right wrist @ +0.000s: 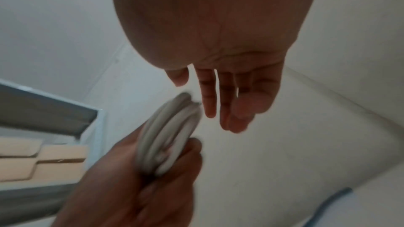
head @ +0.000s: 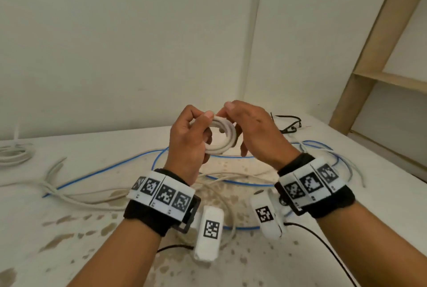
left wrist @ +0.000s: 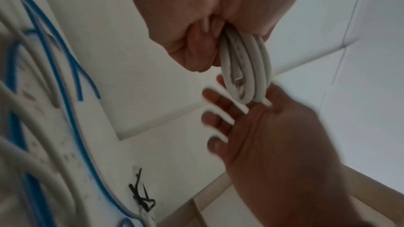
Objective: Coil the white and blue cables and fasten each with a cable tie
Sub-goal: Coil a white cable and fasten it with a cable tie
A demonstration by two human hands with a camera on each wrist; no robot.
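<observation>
A small coil of white cable (head: 223, 136) is held up above the table. My left hand (head: 191, 139) grips its left side, thumb on top and fingers curled through the loops. In the left wrist view the coil (left wrist: 247, 68) hangs from that fist. My right hand (head: 251, 129) is at the coil's upper right edge, and in the right wrist view its fingers (right wrist: 210, 96) are straight beside the coil (right wrist: 172, 130), not wrapped round it. The blue cable (head: 104, 169) lies uncoiled on the table below. Black cable ties (head: 288, 122) lie behind the right hand.
Loose grey-white cables (head: 76, 196) tangle with the blue one on the stained white table (head: 69, 252). Another white coil (head: 13, 155) rests at the far left edge. A wooden shelf frame (head: 369, 55) stands at the right, and walls close the back.
</observation>
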